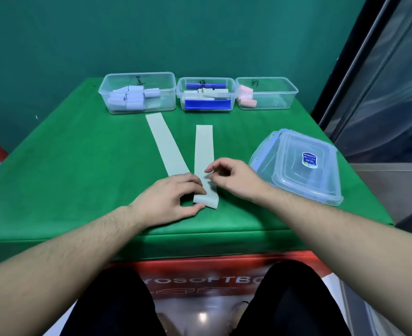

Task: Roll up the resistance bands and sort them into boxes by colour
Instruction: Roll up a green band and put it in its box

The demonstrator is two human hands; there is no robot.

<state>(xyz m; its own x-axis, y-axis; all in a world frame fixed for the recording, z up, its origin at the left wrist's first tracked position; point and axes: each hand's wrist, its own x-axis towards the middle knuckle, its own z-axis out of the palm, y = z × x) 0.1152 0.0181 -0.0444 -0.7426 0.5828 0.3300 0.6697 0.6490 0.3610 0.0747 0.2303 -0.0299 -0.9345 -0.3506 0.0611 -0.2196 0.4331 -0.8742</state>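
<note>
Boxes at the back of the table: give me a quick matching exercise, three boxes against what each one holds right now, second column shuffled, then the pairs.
Column 1:
1. left box
2. middle box
3. right box

Column 2:
A. a few pink rolls at its left end
B. pale lavender-blue rolls
C. pale green rolls, with bright blue strips at its front and back

Pairs: 1-B, 2-C, 3-A
</note>
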